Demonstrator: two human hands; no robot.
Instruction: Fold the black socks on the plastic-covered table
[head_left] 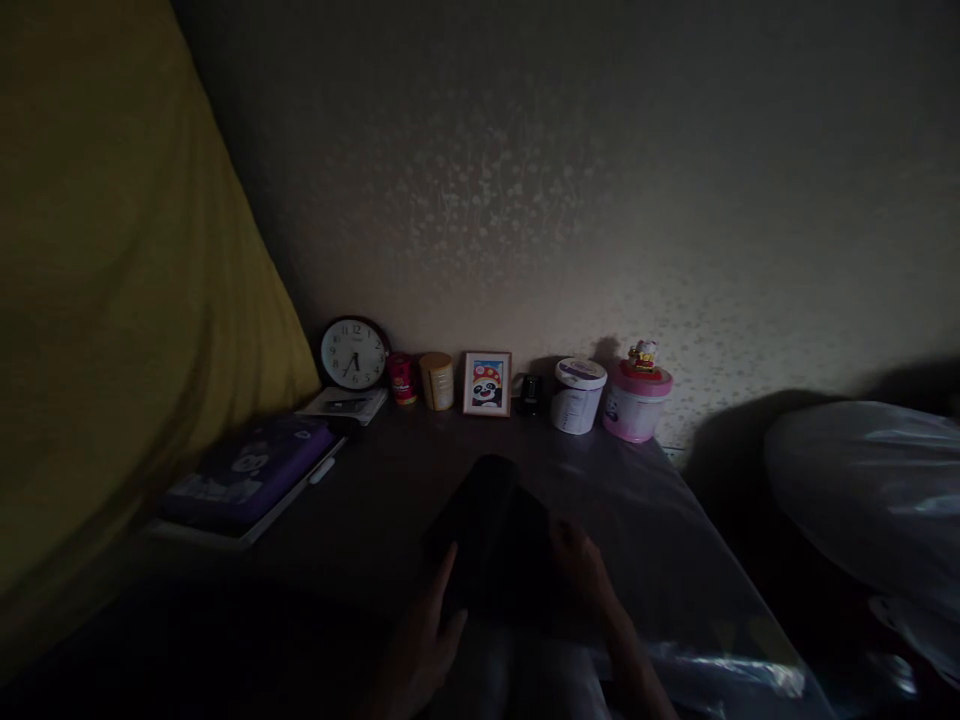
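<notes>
Near the middle of the desk (660, 560), close to the person, is a soft-looking dark item (491, 535), too dim to identify. Taking that item as the centre of the dial, the left hand (431, 645) is at 7 o'clock, thumb and forefinger spread apart by its edge; whether the other fingers grip it, I cannot tell. At 3 o'clock the right hand (577, 555) has its fingers curled in on the near-side edge, seemingly pinching it, though the fingertips are lost in shadow.

Poor light is probably the main hazard: black on dark grey makes an edge easy to miss or let slip, and the shiny desk surface might let the item slide. A wide swing toward 1 o'clock could bump the white tub (576, 405) or the pink tub (634, 410), toppling the figurine (643, 355) perched on its lid.

Numerals on the round clock (352, 352), at 11 o'clock, read clearly; the small print on its dial does not. Lettering on the red tin (403, 380) and white tub is too small to read. At 12 o'clock, the picture frame (487, 384) shows a cartoon panda.
</notes>
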